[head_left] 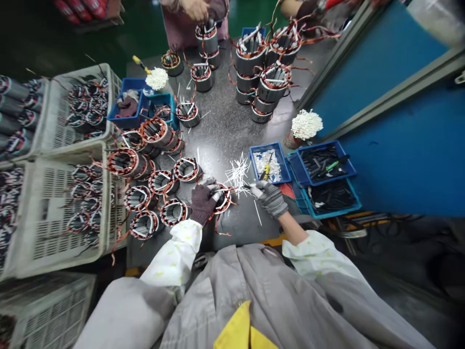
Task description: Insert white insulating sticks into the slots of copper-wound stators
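Our left hand (pixel 202 203), in a dark glove, is clamped around the stator (pixel 222 198) near the front edge of the worktop (pixel 221 131), and we judge it best held flat and steady. Our right hand (pixel 269 198), in a grey glove, pinches a thin white strip (pixel 242 186) at the rim. The stator is a steel ring wound with copper wire and white insulation.

Factory assembly floor, motor-winding station. Grey worktop (pixel 225 131) crowded with copper-wound stators (pixel 125 162), stacked at upper centre. White plastic crates (pixel 54 232) at left hold more. Blue parts bins (pixel 329 167) at right. Co-worker's hand (pixel 196 8) at top edge, work jackets, gloves.
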The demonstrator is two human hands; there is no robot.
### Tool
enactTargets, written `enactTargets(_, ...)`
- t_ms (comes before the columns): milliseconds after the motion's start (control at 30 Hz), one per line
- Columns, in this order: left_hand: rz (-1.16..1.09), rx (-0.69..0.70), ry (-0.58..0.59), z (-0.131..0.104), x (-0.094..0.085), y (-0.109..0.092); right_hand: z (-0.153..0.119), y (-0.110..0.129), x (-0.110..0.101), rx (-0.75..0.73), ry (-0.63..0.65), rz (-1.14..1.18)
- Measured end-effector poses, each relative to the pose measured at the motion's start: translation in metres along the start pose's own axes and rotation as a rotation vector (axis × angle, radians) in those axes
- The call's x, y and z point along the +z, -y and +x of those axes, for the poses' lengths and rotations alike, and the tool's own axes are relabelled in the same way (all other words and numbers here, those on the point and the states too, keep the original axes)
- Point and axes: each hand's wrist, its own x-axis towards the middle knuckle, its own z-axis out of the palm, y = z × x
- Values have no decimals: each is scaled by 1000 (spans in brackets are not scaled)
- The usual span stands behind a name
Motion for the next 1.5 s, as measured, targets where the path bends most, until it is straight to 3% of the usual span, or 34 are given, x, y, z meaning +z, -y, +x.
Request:
enactTargets(167,-18,-8,-13,0,0,-2,5,5,7,-166,42,-248)
enactTargets(333,-22,-11,9,1,-1,-2,8,7,6,-235,173,-320)
enactTargets(633,-16,-4,35,2,-2,1,25,3,31,-216,224,-3)
enactTargets(767,-11,-4,27,-1,0,4,30,-6,32,-48,54,324)
enactTargets(867,21,-1,-7,-4,1,5,37,-14,33,75,-9,397)
enactTargets(1067,7,57,-8,-5,-4,5,55,-24,53,118,219,213)
enactTargets(1200,-10,40,-7,-4,-5,4,65,-32,63,127,277,143)
enactTargets(1500,-51,69,-56,-5,-1,9,80,-39,65,132,570,340)
